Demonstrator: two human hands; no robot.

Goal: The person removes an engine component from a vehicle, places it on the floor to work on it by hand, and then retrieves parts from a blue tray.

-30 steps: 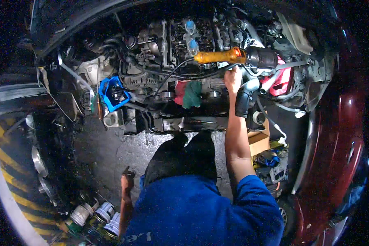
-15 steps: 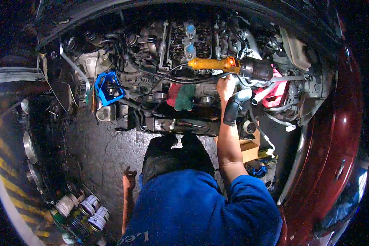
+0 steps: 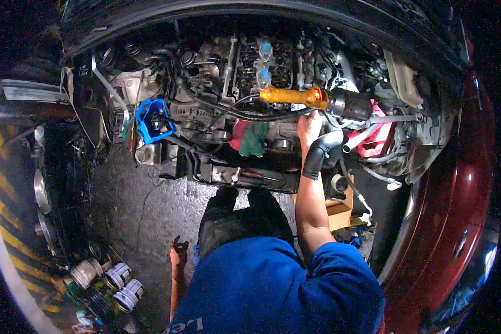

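My right hand [image 3: 308, 127] reaches into the engine bay just below a yellow-handled work lamp [image 3: 292, 97], its fingertips hidden under the lamp and hoses; I cannot make out what they hold. A black rubber hose [image 3: 320, 158] crosses over my right forearm. My left hand [image 3: 178, 249] hangs low beside my body, dark at the fingers, which are loosely apart with nothing visible in them. Near the middle of the engine [image 3: 250, 61] lie red and green rags [image 3: 252, 139]. A blue container [image 3: 153, 122] with small parts sits at the left of the bay.
A pink item [image 3: 373, 139] lies among pipes at the right. A cardboard box [image 3: 339, 211] sits low right of my arm. Paint-type buckets [image 3: 117, 275] stand on the floor [image 3: 128, 200] at lower left. A dark red body panel [image 3: 451, 206] curves along the right, the bonnet [image 3: 250, 11] overhead.
The view has tilted a little, so the engine bay sits slightly lower in the picture. My right hand stays beneath the lamp, and my left hand still hangs at my side.
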